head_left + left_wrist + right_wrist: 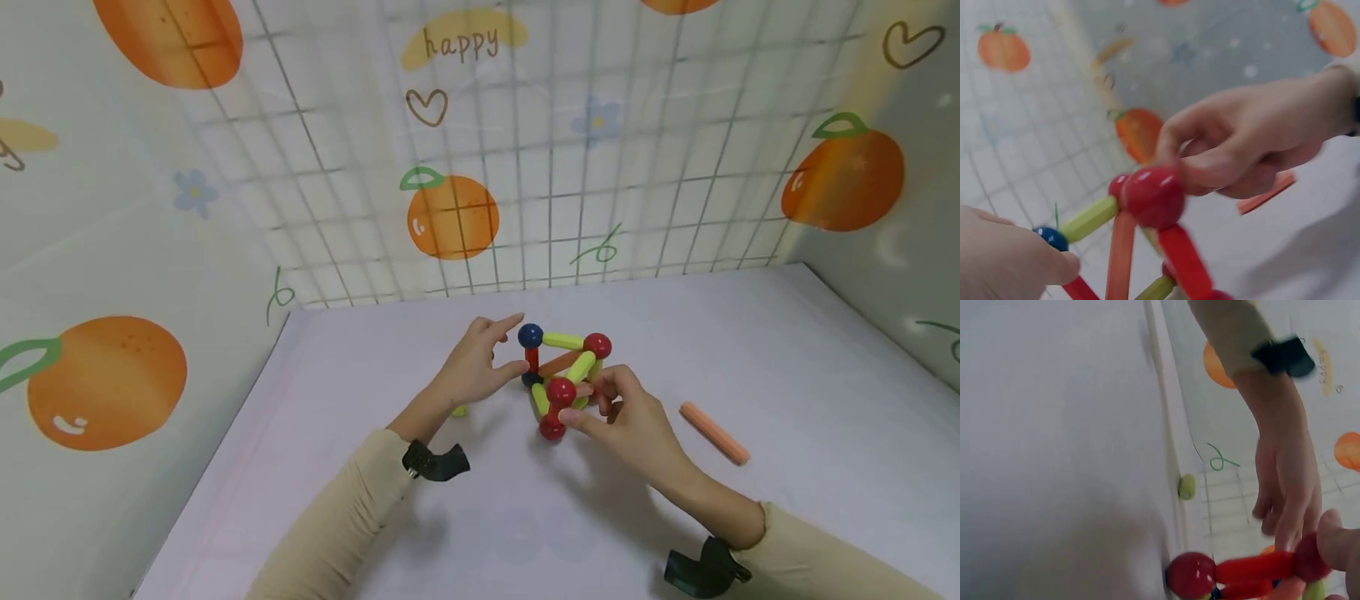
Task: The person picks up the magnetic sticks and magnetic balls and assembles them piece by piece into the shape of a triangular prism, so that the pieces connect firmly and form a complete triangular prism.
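A frame of magnetic rods and balls (581, 362) stands on the table, its rods yellow-green, red and orange. My right hand (637, 425) pinches it at the near side, thumb and fingers at an upper red ball (1155, 197). Below that ball, a red rod (1254, 567) runs to a lower red ball (1191, 575). At the far left corner is a blue ball (531, 335) above a red rod and a second, dark blue ball. My left hand (476, 358) is beside this corner, index finger stretched out and thumb right at the red rod.
A loose orange rod (715, 432) lies on the table to the right of my right hand. A yellow-green rod (1187, 487) lies partly hidden behind my left wrist in the head view. A printed curtain (360, 192) surrounds the table (315, 400) at the back and sides.
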The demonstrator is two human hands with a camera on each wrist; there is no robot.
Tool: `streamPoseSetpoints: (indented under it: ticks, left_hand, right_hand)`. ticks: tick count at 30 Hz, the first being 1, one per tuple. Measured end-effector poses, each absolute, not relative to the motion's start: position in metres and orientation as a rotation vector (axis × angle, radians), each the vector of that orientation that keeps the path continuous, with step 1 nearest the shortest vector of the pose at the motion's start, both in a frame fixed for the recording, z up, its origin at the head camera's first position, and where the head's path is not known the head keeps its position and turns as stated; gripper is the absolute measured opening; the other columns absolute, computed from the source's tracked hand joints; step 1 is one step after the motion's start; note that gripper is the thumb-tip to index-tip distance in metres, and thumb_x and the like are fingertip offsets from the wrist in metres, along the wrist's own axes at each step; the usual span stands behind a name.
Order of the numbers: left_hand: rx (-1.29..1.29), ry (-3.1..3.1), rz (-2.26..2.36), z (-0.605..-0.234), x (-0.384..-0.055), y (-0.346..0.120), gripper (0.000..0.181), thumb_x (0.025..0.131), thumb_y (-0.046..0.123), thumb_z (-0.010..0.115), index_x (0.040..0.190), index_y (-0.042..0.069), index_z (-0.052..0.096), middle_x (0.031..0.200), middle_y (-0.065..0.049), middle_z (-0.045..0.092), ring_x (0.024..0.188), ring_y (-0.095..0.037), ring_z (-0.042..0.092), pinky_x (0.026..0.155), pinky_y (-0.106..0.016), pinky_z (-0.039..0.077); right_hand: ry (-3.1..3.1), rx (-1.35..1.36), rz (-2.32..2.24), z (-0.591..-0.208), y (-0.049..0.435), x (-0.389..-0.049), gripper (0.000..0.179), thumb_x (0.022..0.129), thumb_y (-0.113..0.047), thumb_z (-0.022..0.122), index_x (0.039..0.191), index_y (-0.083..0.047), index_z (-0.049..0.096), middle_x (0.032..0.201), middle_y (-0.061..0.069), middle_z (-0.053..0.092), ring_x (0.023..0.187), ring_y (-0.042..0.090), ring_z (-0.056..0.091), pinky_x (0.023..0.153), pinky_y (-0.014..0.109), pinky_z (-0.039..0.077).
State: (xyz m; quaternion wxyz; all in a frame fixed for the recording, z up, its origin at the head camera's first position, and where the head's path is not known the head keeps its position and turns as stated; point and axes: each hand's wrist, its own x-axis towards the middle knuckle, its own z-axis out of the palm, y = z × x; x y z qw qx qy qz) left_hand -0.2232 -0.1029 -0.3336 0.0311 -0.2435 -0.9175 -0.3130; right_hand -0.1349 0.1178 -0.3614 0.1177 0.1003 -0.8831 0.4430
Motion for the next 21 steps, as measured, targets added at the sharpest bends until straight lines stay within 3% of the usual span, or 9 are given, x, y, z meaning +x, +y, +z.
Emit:
streamPoseSetpoints:
  ticks: [3, 7, 15, 21]
  left_hand:
    - [-0.779, -2.881, -0.962, -0.337, -0.239, -0.099, 0.060, 0.092, 0.031, 0.069, 0.146, 0.019, 0.047, 0.121, -0.016, 0.054, 0.098, -0.027, 0.054, 0.073, -0.026, 0.044]
    - [-0.759, -2.859, -1.014, -0.336, -0.243, -0.097, 0.048, 0.091, 0.035, 0.070, 0.134, 0.018, 0.059, 0.118, -0.015, 0.057, 0.109, -0.032, 0.055, 0.076, -0.029, 0.044]
    - [-0.628, -2.835, -0.992, -0.328, -0.230, -0.103, 0.042, 0.085, 0.044, 0.074, 0.116, 0.015, 0.068, 0.116, -0.009, 0.060, 0.109, -0.029, 0.057, 0.085, -0.036, 0.047]
    - [-0.470, -2.866, -1.035, -0.328, -0.218, -0.108, 0.044, 0.081, 0.047, 0.076, 0.107, 0.012, 0.069, 0.107, -0.008, 0.066, 0.100, -0.024, 0.059, 0.081, -0.034, 0.048]
  right_hand:
    - [-2.570, 0.311, 1.266, -0.362, 0.110, -0.135, 0.050, 0.076, -0.026, 0.085, 0.104, -0.008, 0.048, 0.077, 0.008, 0.051, 0.068, 0.014, 0.045, 0.053, 0.021, 0.036]
    - [-2.562, 0.296, 1.256, -0.361, 0.108, -0.136, 0.045, 0.078, -0.024, 0.084, 0.103, -0.008, 0.049, 0.076, 0.008, 0.052, 0.068, 0.014, 0.045, 0.054, 0.021, 0.036]
    - [-2.602, 0.212, 1.234, -0.357, 0.120, -0.136, 0.040, 0.089, -0.023, 0.073, 0.121, -0.009, 0.053, 0.079, 0.006, 0.052, 0.063, 0.013, 0.047, 0.053, 0.022, 0.039]
    - [-2.593, 0.268, 1.214, -0.356, 0.115, -0.140, 0.052, 0.089, -0.024, 0.072, 0.134, -0.008, 0.050, 0.081, 0.006, 0.055, 0.065, 0.015, 0.048, 0.053, 0.022, 0.042]
